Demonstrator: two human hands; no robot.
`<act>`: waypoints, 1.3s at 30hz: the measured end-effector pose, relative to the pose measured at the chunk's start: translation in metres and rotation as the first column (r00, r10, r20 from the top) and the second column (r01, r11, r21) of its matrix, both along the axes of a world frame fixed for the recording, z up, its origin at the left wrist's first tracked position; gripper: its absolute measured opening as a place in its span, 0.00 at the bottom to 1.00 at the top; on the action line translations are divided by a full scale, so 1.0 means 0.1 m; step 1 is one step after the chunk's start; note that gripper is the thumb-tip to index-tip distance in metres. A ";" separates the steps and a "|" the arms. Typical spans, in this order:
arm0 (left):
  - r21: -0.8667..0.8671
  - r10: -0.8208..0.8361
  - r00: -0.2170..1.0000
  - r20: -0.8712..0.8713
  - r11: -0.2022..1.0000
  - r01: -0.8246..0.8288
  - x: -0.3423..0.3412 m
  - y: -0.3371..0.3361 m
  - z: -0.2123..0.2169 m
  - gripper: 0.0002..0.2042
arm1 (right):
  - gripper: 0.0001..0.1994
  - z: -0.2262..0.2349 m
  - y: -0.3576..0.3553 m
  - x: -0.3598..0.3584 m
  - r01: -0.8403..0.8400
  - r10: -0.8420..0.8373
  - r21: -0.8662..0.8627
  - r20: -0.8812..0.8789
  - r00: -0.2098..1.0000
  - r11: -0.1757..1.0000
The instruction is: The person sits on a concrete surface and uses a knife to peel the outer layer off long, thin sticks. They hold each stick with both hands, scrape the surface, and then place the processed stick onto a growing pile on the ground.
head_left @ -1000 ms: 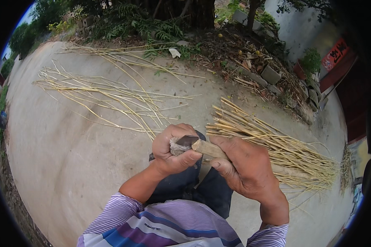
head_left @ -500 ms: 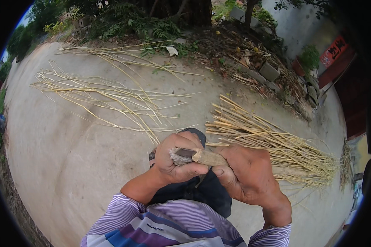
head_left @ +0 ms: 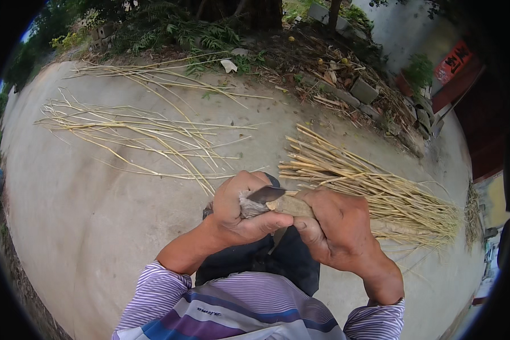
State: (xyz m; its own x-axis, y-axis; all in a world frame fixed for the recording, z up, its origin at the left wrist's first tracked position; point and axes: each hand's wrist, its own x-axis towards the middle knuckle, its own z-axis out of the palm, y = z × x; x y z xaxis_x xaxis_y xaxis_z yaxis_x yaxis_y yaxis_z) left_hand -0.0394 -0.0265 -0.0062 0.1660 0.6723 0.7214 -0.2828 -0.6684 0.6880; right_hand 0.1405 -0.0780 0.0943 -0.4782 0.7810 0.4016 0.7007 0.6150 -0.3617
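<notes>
Mid-frame, the left hand (head_left: 235, 205) clamps a greyish wad (head_left: 252, 205) beside a dark blade (head_left: 268, 194), likely to steady it (its base is hidden); the right hand (head_left: 343, 226) grips a pale stick (head_left: 296, 207), end at the blade, while stalks (head_left: 368, 187) lie at right, handily near

The left hand (head_left: 238, 208) is gripping a dark blade (head_left: 267, 194) by a pale grey wrapped grip (head_left: 251, 205), its thumb stretching along beneath a thick wooden stick (head_left: 293, 205). The right hand (head_left: 341, 228) is holding that stick, its end sitting just beside the blade. Past the hands, a dense bundle of yellowish stalks (head_left: 368, 190) is lying on the pale ground (head_left: 96, 226) to the right, while thinner stems (head_left: 116, 123) are spreading loosely to the left.
</notes>
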 end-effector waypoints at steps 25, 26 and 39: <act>0.341 0.078 0.984 -0.159 0.940 -0.020 -0.01 0.21 0.15 0.26 | 0.17 0.10 -0.08 0.02 0.015 -0.019 0.073 0.052 0.998 0.997; 0.280 0.027 0.993 -0.119 0.960 0.008 0.02 0.21 0.14 0.26 | 0.18 0.10 -0.06 0.04 0.002 -0.006 0.085 0.045 0.999 0.996; -0.118 -0.162 0.939 0.305 0.971 0.207 -0.29 0.35 0.14 0.26 | 0.16 0.14 -0.02 0.35 0.116 -0.117 0.029 0.017 0.993 0.993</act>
State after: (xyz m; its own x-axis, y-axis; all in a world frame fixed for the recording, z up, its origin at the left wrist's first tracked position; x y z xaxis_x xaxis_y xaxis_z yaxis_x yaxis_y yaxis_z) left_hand -0.0687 0.0089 0.0074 0.0951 0.7515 0.6528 -0.5939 -0.4835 0.6431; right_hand 0.1755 -0.0800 0.1085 -0.3923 0.8206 0.4155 0.7748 0.5383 -0.3316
